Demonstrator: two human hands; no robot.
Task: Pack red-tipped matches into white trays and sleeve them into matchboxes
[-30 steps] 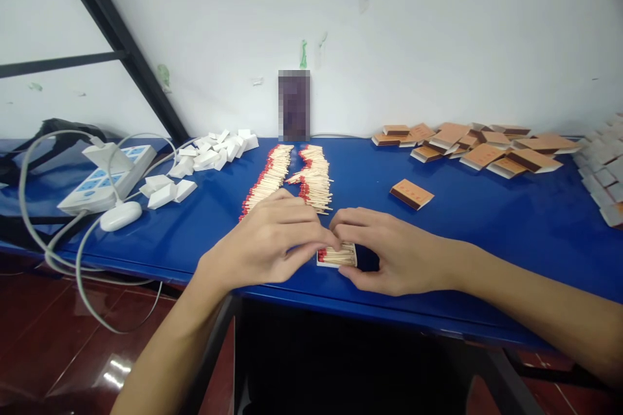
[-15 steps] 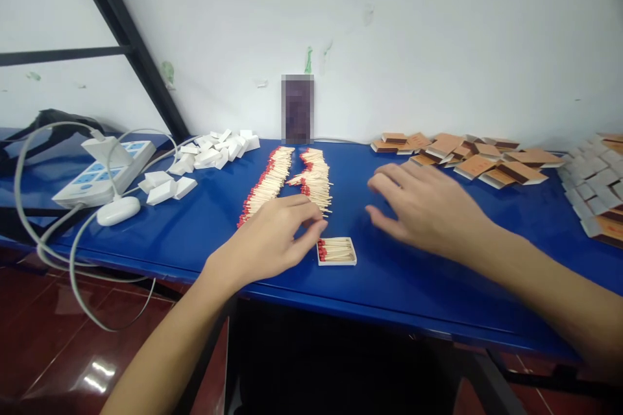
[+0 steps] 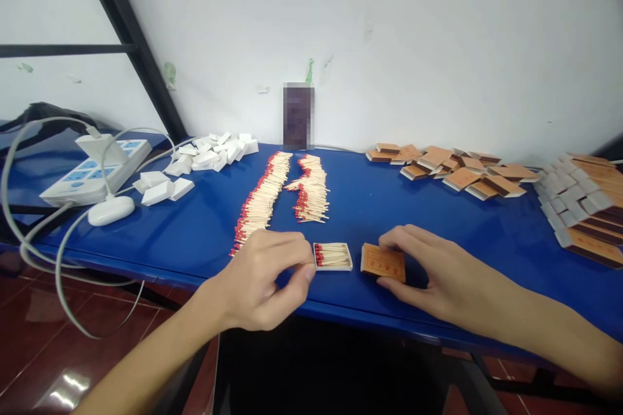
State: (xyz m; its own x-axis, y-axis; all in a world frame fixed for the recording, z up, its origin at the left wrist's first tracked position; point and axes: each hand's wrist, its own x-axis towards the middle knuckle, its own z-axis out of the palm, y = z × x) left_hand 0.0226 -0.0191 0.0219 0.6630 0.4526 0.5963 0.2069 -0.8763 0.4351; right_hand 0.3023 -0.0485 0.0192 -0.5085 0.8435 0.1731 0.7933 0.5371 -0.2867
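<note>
Right hand (image 3: 428, 267) grips a sleeve (image 3: 376, 262) in its fingers, right of the match tray (image 3: 335, 268) on the near surface (image 3: 363, 207); left hand's (image 3: 270, 280) fingers curl at the tray's left end, grip unclear

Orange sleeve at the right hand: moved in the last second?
Yes: the orange sleeve, now gripped by the right hand, moved left and toward the blue table's front edge.
</note>
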